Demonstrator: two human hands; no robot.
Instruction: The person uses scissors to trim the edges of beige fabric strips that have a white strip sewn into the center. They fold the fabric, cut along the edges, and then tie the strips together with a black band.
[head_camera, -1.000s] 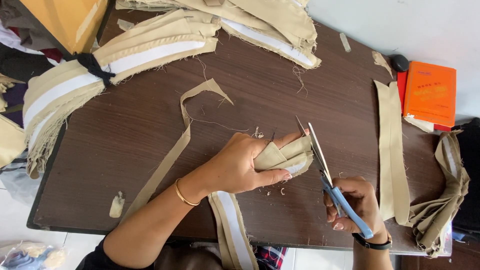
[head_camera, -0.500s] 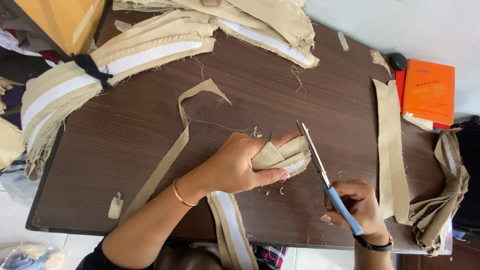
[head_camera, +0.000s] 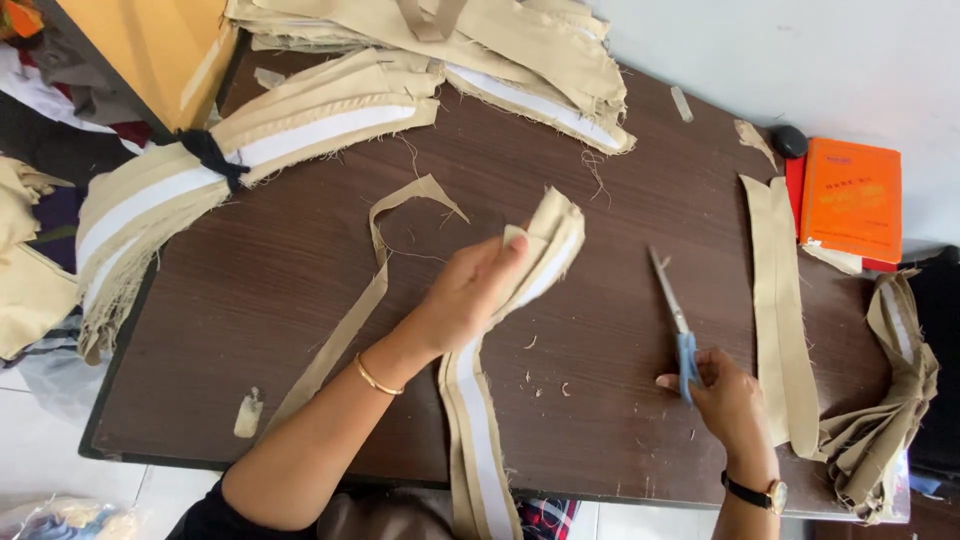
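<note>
Strip up in your left hand, scissors resting low in your right.

Your left hand (head_camera: 470, 295) lifts the folded beige-and-white fabric strip (head_camera: 535, 255) off the dark brown wooden table (head_camera: 300, 300), fingers wrapped round it; your right hand (head_camera: 725, 400) grips the blue-handled scissors (head_camera: 675, 320), blades shut. Snippings lie below; tied bundles (head_camera: 230, 165) wait, so plenty looks left.

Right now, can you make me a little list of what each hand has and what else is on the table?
left hand: lifts a folded tan and white cloth strip off the table
right hand: holds blue-handled scissors, blades shut, tips pointing away
table: dark brown wood, with small cloth scraps
bundle: tan and white strips tied with a black band, far left
orange book: far right corner
loose tan strips: lying flat by the right hand
</note>
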